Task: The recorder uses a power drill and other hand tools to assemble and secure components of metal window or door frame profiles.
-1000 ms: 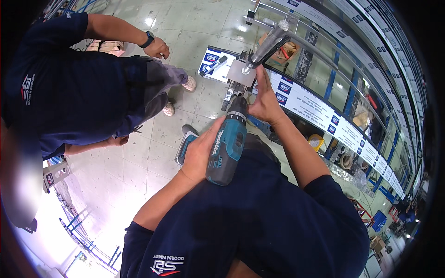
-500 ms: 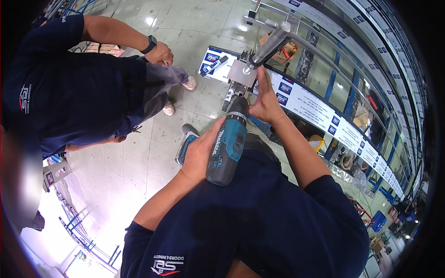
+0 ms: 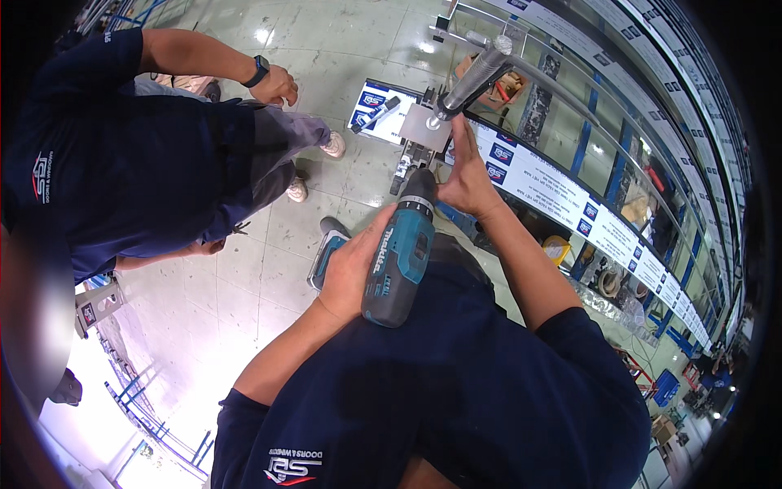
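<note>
My left hand point(image 3: 349, 277) is closed around a teal and black cordless drill point(image 3: 397, 273), with its battery end showing on the left. The drill's chuck points away from me, up to a metal fixture point(image 3: 417, 155) with a flat silver plate on top. Bent in a C shape, my right hand point(image 3: 471, 175) lies over a long profile point(image 3: 538, 187) in printed white film, right beside the fixture. Its thumb is near the chuck and its fingers reach the far side. A ribbed metal cylinder point(image 3: 481, 73) rises behind the plate. The drill's tip is hidden.
Another person point(image 3: 138, 163) stands at the left, a watch on one wrist. A small grey and black tube point(image 3: 376, 115) lies on the profile's left end. Blue racks point(image 3: 582, 159) with long film-covered profiles fill the right. A cardboard box point(image 3: 493, 90) sits behind the fixture.
The other person's watch-wearing hand has shifted slightly up and left. My hands, the drill and the fixture look unchanged.
</note>
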`<state>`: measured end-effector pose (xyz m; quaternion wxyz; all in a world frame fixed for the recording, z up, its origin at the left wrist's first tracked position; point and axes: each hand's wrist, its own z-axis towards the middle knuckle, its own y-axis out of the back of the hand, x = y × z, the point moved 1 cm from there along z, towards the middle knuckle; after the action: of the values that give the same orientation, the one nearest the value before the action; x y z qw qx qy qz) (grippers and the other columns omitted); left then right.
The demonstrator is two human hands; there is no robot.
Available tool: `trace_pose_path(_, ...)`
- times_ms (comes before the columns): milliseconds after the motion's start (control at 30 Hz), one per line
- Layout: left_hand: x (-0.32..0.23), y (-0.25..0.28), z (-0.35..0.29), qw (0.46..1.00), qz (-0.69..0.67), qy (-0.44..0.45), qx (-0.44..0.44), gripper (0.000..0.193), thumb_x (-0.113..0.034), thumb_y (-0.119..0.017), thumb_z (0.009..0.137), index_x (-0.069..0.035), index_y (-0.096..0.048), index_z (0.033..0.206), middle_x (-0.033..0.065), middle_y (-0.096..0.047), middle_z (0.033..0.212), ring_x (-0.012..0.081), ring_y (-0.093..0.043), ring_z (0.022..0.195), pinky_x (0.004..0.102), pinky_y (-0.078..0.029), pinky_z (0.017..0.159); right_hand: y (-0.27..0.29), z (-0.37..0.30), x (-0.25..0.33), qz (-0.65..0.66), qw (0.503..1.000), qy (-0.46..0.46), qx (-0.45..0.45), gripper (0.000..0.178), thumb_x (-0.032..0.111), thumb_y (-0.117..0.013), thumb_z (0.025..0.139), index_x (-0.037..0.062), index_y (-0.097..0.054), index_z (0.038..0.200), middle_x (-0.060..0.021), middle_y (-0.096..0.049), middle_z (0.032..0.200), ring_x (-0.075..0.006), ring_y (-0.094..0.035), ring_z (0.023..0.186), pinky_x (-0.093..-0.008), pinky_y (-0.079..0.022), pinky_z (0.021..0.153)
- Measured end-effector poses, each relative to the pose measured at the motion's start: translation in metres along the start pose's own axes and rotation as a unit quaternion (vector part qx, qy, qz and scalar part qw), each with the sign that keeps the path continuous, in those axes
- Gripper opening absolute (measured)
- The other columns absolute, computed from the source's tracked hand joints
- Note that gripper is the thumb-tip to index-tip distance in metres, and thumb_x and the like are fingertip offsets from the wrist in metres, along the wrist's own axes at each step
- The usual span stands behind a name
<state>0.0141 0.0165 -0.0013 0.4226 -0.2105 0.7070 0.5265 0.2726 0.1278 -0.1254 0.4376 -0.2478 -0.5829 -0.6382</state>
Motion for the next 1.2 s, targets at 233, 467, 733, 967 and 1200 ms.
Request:
trace_pose_path(233,0.0017,-0.0008,0.0004,1.000,0.010,0.001,-0.001,0.090,-0.013,-0.081,0.097,-0.012,-0.042,0.178,0.0220,-0.079,0.135,0.0433,-0.079,0.117,0.0468,-0.064,0.097,0.0003,-0.0014,0.0003,0.012,1.000,-0.014,0.003,0.137,0.020,-0.101,0.066,0.0106,-0.023,0.177,-0.0325,-0.024,0.184,-0.0546,-0.033,0.169,-0.0532,-0.035,0.140)
trace_pose_path(467,-0.0004,0.0005,0.0003,1.000,0.003,0.007,0.004,0.091,-0.013,-0.081,0.096,-0.012,-0.042,0.178,0.0226,-0.079,0.137,0.0435,-0.079,0.119,0.0468,-0.064,0.098,0.0003,-0.0016,0.0004,0.021,0.999,-0.024,0.007,0.137,0.020,-0.101,0.065,0.0110,-0.022,0.178,-0.0324,-0.025,0.184,-0.0541,-0.031,0.170,-0.0530,-0.034,0.141)
trace_pose_path(733,-0.0022,-0.0001,0.0020,1.000,0.006,0.019,0.010,0.089,-0.013,-0.081,0.097,-0.011,-0.043,0.177,0.0228,-0.078,0.140,0.0438,-0.079,0.120,0.0467,-0.064,0.099,0.0011,-0.0004,0.0013,0.030,0.999,-0.037,0.011,0.138,0.019,-0.100,0.063,0.0112,-0.023,0.178,-0.0323,-0.025,0.184,-0.0541,-0.031,0.170,-0.0525,-0.033,0.141)
trace_pose_path(967,0.0002,-0.0004,0.0011,1.000,0.003,0.022,0.016,0.088,-0.012,-0.079,0.097,-0.012,-0.043,0.177,0.0226,-0.078,0.140,0.0439,-0.079,0.120,0.0467,-0.064,0.099,0.0008,-0.0001,0.0010,0.022,1.000,-0.017,0.005,0.137,0.020,-0.100,0.064,0.0100,-0.024,0.177,-0.0325,-0.025,0.185,-0.0541,-0.032,0.170,-0.0522,-0.033,0.141)
trace_pose_path(1200,-0.0006,-0.0005,0.0010,1.000,0.024,0.018,0.010,0.089,-0.011,-0.079,0.097,-0.012,-0.042,0.177,0.0219,-0.079,0.138,0.0437,-0.079,0.118,0.0476,-0.064,0.097,0.0002,-0.0012,0.0006,0.028,0.999,-0.025,0.003,0.133,0.022,-0.099,0.067,0.0088,-0.025,0.177,-0.0327,-0.026,0.184,-0.0531,-0.032,0.170,-0.0517,-0.033,0.140)
